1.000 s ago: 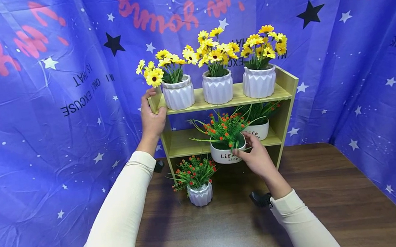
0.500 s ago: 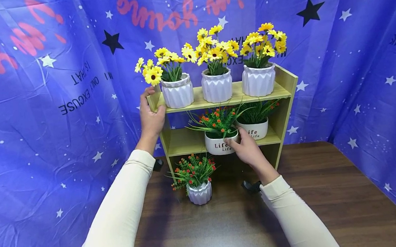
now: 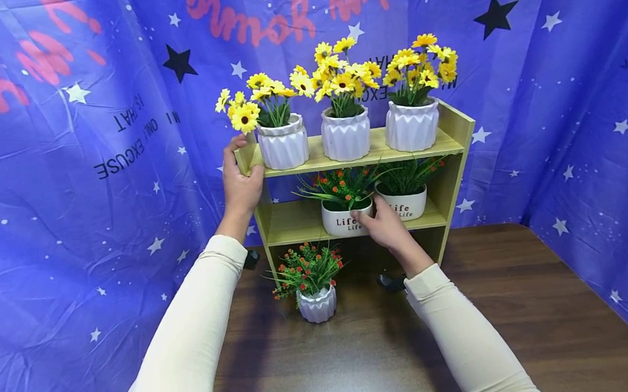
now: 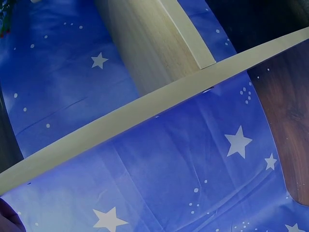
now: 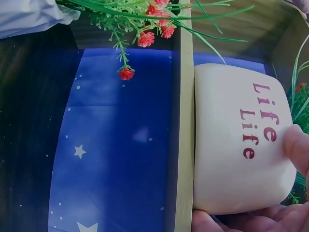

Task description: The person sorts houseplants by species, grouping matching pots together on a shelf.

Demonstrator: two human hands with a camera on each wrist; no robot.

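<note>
A small wooden shelf unit (image 3: 452, 126) stands on the brown table against a blue star-print cloth. My left hand (image 3: 239, 180) grips the top left corner of the shelf, thumb on the front edge. My right hand (image 3: 383, 224) holds a white pot marked "Life" (image 3: 341, 223) with red-flowered greenery, which sits on the middle shelf. In the right wrist view the "Life" pot (image 5: 236, 140) rests against the shelf edge (image 5: 184, 145), my fingertips (image 5: 298, 145) on its side. A second "Life" pot (image 3: 406, 204) stands to its right.
Three ribbed white pots of yellow flowers (image 3: 345, 133) line the top shelf. A ribbed white pot with red flowers (image 3: 317, 302) stands on the table (image 3: 522, 303) before the shelf's lower left. The blue cloth (image 3: 71, 209) closes in the left, back and right sides.
My right hand has carried the "Life" pot up and back from in front of the shelf onto the middle shelf. The left hand has stayed on the shelf corner.
</note>
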